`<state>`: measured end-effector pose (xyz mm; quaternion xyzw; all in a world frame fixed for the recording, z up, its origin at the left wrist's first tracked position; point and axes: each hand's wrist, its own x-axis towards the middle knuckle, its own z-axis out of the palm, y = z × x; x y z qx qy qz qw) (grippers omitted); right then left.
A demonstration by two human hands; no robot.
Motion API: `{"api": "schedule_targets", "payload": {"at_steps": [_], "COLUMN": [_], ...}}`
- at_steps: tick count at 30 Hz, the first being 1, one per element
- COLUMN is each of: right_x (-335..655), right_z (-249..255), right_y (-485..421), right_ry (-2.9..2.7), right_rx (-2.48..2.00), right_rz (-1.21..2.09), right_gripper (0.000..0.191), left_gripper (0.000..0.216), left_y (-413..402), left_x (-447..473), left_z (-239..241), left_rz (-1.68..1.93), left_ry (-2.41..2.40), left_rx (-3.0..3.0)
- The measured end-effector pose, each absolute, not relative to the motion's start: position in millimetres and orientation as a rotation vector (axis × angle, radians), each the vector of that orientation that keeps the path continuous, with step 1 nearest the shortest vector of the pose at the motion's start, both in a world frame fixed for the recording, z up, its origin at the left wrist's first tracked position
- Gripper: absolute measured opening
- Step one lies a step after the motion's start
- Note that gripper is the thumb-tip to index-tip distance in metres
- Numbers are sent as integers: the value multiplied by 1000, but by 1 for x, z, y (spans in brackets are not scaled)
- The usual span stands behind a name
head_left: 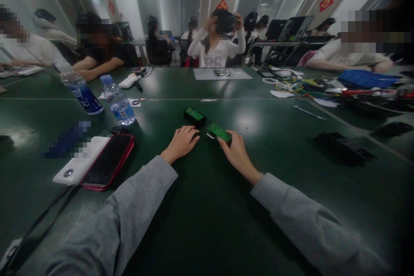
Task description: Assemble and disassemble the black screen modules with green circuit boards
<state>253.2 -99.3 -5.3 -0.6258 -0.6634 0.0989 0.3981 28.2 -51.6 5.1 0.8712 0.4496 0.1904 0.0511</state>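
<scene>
Between thumb and fingers, my right hand (236, 150) grips a green circuit board (219, 132), tilted slightly above the table. A pale edge shows under the board's near left corner. Just beyond my left hand (183, 141) sits a small black box (195, 117) with another green board in its top. The left hand rests low with fingers stretched forward and thumb apart, its fingertips at the near side of the box; whether they touch it I cannot tell.
On the left lie a red-cased phone (108, 161), a white power bank (80, 161) and two water bottles, one a small bottle (118, 101). Black parts (344, 147) and a wrench (309, 112) lie on the right, before tangled cables (297, 84). Several people sit around.
</scene>
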Motion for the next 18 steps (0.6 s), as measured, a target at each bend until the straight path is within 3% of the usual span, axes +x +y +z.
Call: {"api": "schedule_targets", "payload": {"at_steps": [8,11,14,18], "right_x": [257,278,326,423], "right_z": [-5,4,18,26], "right_y": [-99,-94,-87,-90], "right_ry": [-1678,-1698,-1642,-1453], "right_rx": [-1536,-1527,-1578,-1703], "right_rz": [246,94,-259,-668], "right_gripper": [41,45,58,91], "left_gripper": [41,42,42,43], "left_y": [-53,-53,-53,-54], "left_x": [28,28,27,26], "left_z": [6,8,9,10], "left_rz": [559,547,534,530], "left_ry": [1375,1366,1367,1364], "left_rx": [2639,2637,2634,2630]}}
